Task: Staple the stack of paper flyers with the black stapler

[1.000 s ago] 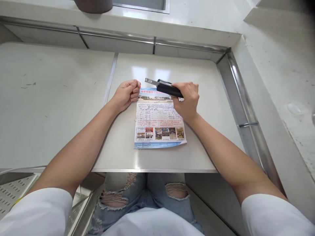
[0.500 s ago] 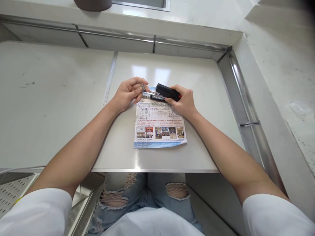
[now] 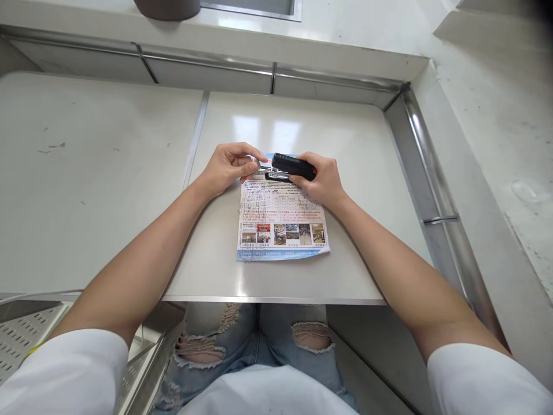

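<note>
Over the far end of the flyer (image 3: 283,230), the right hand (image 3: 322,177) is clasping a stapler (image 3: 294,166) that is gaping open; by the flyer's far left corner, the left hand (image 3: 227,167) is pinching a grey piece (image 3: 257,163).
</note>
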The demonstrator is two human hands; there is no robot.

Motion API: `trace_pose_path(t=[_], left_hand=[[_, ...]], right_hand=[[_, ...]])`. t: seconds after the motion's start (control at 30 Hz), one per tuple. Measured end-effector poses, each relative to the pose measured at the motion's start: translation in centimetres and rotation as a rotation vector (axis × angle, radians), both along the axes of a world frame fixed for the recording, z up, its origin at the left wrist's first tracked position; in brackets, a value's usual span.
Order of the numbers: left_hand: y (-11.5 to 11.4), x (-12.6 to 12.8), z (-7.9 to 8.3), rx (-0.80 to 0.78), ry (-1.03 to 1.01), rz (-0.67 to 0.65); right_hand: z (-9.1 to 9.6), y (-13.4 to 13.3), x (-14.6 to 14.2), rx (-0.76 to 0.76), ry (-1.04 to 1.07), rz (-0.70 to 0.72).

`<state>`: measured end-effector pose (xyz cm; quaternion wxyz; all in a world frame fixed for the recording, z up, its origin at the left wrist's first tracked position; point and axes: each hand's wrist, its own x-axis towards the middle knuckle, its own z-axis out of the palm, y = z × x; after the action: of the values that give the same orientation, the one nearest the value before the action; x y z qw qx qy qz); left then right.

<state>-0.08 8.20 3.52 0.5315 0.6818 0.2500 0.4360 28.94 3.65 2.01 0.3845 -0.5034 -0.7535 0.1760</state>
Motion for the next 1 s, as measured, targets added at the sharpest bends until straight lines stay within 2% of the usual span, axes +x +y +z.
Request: trace_pose_path(t=[0.13,0.3,0.47,0.53,1.0], left_hand=[[0.2,0.2,0.0,0.079,-0.017,0.051],[-0.1,0.1,0.0,0.115,0.039,0.074],[-0.8,0.2,0.1,0.184,0.120,0.083],[-1.0,0.4,0.2,0.202,0.129,0.078],[-1.8,0.7,0.7,0.206,0.173,-0.029]], right_hand=[[0.2,-0.1,-0.1,0.057,-0.044,-0.017],[1.1,-1.5,-0.9,0.243,-0.157,-0.020],[0.8,-3.0,-2.5,0.368,-0.329,0.189],[0.6,-3.1,-2.9,0.413,-0.361,0.231],[0.4,-2.9,-2.8,0.470,-0.362,0.201]])
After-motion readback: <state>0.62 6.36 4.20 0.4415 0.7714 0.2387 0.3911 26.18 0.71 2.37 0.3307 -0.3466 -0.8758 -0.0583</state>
